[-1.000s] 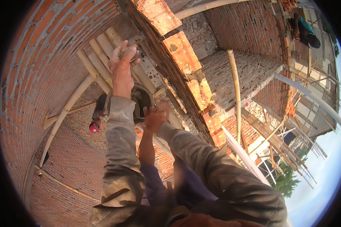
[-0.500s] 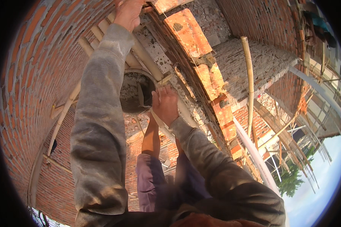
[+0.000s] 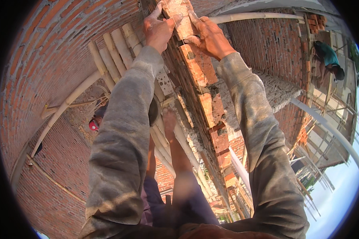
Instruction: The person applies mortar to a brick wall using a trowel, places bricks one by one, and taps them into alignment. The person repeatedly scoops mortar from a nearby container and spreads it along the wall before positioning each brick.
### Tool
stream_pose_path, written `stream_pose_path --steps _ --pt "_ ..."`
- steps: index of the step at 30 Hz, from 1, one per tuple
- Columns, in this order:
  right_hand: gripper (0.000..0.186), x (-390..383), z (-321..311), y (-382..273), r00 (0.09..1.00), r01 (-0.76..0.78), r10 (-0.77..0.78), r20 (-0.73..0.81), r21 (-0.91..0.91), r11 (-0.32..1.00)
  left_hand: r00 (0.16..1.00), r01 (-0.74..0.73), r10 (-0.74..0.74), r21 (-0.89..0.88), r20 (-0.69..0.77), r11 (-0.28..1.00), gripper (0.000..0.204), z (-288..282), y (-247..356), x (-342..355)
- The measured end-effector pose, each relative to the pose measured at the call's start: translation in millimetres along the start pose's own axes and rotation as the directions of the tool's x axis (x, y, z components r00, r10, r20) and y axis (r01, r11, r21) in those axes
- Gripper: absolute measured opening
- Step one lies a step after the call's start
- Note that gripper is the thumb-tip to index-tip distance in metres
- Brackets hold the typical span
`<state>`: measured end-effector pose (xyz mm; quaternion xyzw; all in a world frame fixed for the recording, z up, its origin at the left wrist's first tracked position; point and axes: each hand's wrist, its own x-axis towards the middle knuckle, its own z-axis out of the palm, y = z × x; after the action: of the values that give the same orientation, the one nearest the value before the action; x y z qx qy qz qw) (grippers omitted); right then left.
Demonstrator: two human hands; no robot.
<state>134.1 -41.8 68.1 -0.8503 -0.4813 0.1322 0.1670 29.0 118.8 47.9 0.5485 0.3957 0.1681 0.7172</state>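
At the top centre, my left hand [image 3: 157,32] grips the left side of a brick [image 3: 180,8] on the narrow brick wall, fingers curled over it. My right hand [image 3: 207,38] holds that brick's other side, thumb near the gap before the following brick [image 3: 191,63]. A thin string runs along the bricks, and grey mortar patches show on them. Below my forearms, my bare foot [image 3: 170,121] rests on bamboo poles [image 3: 115,49] beside a mortar bucket [image 3: 153,109], mostly hidden by my left sleeve.
A brick wall [image 3: 40,59] curves along the left. A person in a red cap [image 3: 94,124] is below at left; another in teal [image 3: 326,55] is at upper right. Bamboo scaffolding, a pale pipe [image 3: 326,125] and an upper bamboo pole [image 3: 259,16] surround the wall.
My right hand has moved up from beside the bucket onto the top brick. My left hand has shifted right onto that same brick, and both arms now reach forward.
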Motion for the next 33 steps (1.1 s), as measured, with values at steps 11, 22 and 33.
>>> stream_pose_path --steps 11,22,33 --pt "0.067 8 -27 -23 0.999 -0.018 0.018 -0.031 -0.021 1.0 0.981 0.194 -0.187 0.199 -0.055 0.961 0.085 -3 26 9" --pt "0.049 -215 102 -245 0.926 -0.312 0.229 0.299 0.265 0.913 0.996 -0.046 0.056 -0.129 0.07 0.991 0.05 -3 9 17" --pt "0.049 -276 271 -261 0.617 -0.464 0.267 0.74 0.068 0.883 0.995 0.032 -0.017 -0.156 0.098 0.987 0.029 -3 4 22"
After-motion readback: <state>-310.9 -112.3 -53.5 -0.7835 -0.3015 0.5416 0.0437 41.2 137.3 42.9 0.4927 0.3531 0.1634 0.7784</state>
